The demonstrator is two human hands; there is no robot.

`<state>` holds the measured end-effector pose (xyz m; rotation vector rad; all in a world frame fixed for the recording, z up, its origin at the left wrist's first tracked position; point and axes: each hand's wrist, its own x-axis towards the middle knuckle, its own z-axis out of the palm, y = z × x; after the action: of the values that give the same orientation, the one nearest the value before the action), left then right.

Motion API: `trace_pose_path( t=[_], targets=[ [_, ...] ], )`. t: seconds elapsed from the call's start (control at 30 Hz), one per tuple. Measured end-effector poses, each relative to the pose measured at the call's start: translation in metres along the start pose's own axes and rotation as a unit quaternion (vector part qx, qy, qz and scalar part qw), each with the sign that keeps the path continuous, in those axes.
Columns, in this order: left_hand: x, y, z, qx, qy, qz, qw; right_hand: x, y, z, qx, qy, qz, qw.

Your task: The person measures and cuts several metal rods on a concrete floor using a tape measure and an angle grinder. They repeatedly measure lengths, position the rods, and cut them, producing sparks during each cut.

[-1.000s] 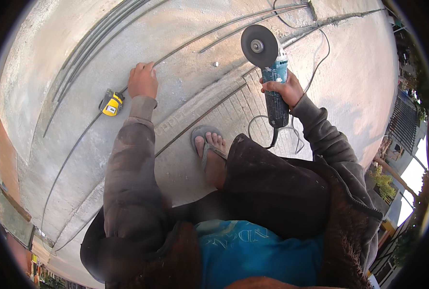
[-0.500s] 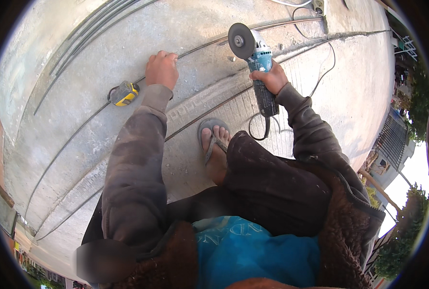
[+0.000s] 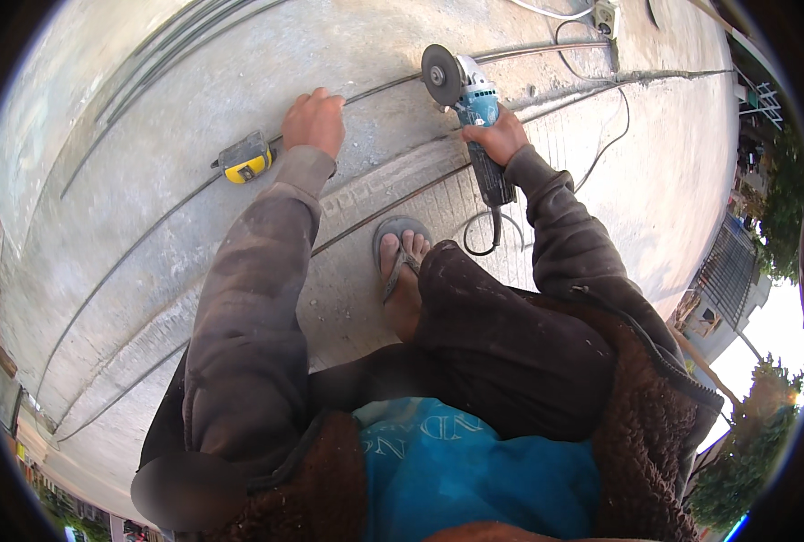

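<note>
My right hand [image 3: 503, 135] grips the body of a teal and black angle grinder [image 3: 480, 110]. Its dark round disc [image 3: 441, 75] points away from me, beside a long thin metal rod [image 3: 379, 88] on the concrete; whether the two touch I cannot tell. Farther left, my left hand [image 3: 314, 124] is closed over the same rod, its fingertips mostly hidden by the back of the hand. A yellow and black tape measure [image 3: 246, 161] lies against the rod, just left of that hand.
Several more rods [image 3: 162, 65] lie at the far left. Another rod [image 3: 393, 210] runs along the grooved concrete [image 3: 375, 185] near my sandalled foot [image 3: 404, 257]. A black cord [image 3: 625, 122] trails on the right toward a white socket box [image 3: 606, 18].
The grinder has shifted slightly left, its disc now nearer the rod. The tape measure has turned and sits a little farther from me. My left hand stays on the rod.
</note>
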<state>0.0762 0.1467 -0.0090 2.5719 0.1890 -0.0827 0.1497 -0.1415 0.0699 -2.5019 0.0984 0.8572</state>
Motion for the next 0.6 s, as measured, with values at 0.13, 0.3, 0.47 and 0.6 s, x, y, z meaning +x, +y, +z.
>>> trace_pose_path(
  t=[0.13,0.3,0.47,0.6],
  targets=[
    [0.0,0.0,-0.001,0.011,0.0,-0.001,1.0,0.003,-0.008,0.0,-0.022,-0.003,0.008,1.0],
    [0.0,0.001,-0.001,0.018,-0.001,-0.003,1.0,0.006,-0.005,0.001,-0.038,0.004,0.003,0.999],
    [0.0,0.001,0.0,0.021,0.004,0.012,1.0,0.009,-0.003,0.002,-0.054,0.001,0.009,0.998],
    [0.0,0.0,0.0,0.012,0.0,0.006,1.0,0.008,-0.012,-0.001,-0.036,-0.008,0.024,0.999]
  ],
)
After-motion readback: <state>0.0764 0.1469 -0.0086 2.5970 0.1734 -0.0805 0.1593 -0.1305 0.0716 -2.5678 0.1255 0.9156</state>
